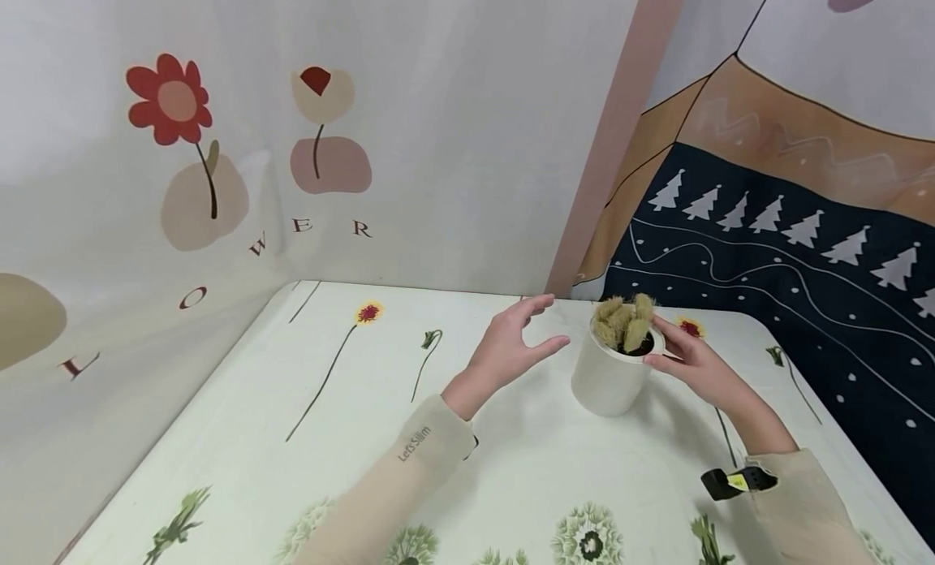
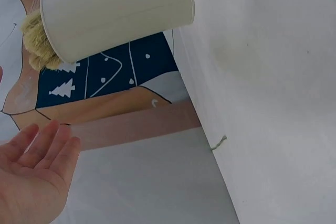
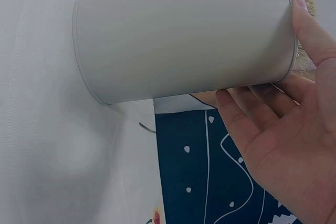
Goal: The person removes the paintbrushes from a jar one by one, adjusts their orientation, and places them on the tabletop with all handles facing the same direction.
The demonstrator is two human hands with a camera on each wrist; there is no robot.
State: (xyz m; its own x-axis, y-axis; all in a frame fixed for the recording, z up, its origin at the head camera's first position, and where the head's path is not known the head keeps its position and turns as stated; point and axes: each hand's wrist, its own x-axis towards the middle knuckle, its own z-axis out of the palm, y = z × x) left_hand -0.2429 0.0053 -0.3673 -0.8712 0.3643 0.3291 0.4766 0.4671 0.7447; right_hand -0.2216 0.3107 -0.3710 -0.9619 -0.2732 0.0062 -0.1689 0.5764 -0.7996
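Note:
A white cylindrical flowerpot (image 1: 608, 380) stands at the back right of the table, tilted slightly in the head view. Fuzzy yellow-green plant tufts (image 1: 621, 325) rise over dark soil inside its rim. My right hand (image 1: 694, 368) holds the pot at its right side near the top. In the right wrist view the thumb lies at the rim and the fingers bend against the pot's wall (image 3: 178, 35). To the left of the pot my left hand (image 1: 504, 347) is held apart from it, thumb and fingers spread and empty. The left wrist view shows its fingers (image 2: 44, 148) loosely bent below the pot.
The table (image 1: 511, 459) wears a white cloth printed with flowers and dandelion heads. Behind it hangs a pale curtain (image 1: 453, 143) with flower prints. A dark blue cloth with white trees (image 1: 767, 256) hangs at the right. A black strap (image 1: 738, 482) sits at the right wrist.

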